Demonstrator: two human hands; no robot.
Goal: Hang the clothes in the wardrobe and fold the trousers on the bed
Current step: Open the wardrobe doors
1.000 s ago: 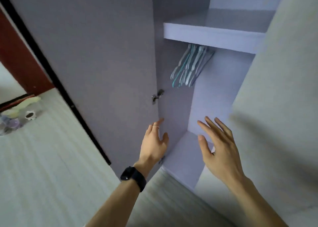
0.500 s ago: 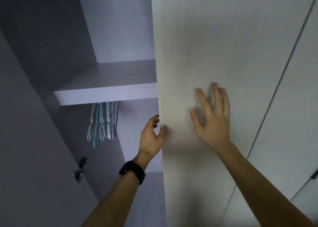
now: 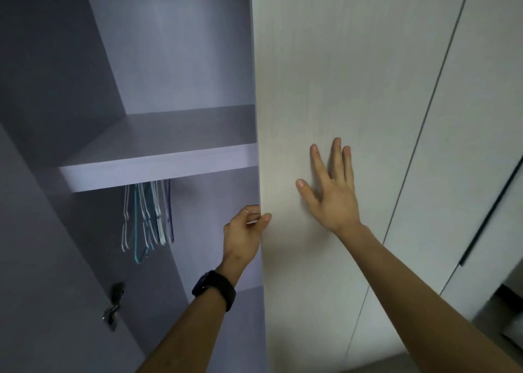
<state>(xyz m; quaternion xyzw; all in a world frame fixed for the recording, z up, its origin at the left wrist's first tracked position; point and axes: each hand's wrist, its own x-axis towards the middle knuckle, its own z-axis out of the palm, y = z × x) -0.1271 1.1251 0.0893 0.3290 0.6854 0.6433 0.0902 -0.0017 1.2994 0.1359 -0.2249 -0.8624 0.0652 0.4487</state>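
- A view from a person's head, looking up into an open wardrobe [image 3: 169,47] with pale lilac-grey walls
- The left hand [image 3: 243,231] grips the edge of a pale wood-grain door [image 3: 325,75]: its fingers curl round behind the edge and the thumb lies on the front face
- The right hand [image 3: 331,191] is flat on the front of the same door, fingers straight and spread, holding nothing
- A dark watch [image 3: 215,289] sits on the left wrist
- Inside the wardrobe, a shelf [image 3: 158,171] crosses the upper part, with nothing visible on it
- Just under the shelf hangs a tight bunch of thin bare hangers [image 3: 147,217] in white, teal and purple; no garment is on any of them
- A metal hinge [image 3: 114,302] shows low on the left, on the inside of another door that stands open
- No clothes, trousers or bed are in view, so where they are cannot be told
- Judged from this, the task is at its very start: the person seems to be opening up the wardrobe, or at least handling its door
- Nothing is hung yet, and the hangers look untouched
- Left to do, by this reading: fetch the clothes, put them on hangers in the wardrobe, and fold the trousers on the bed
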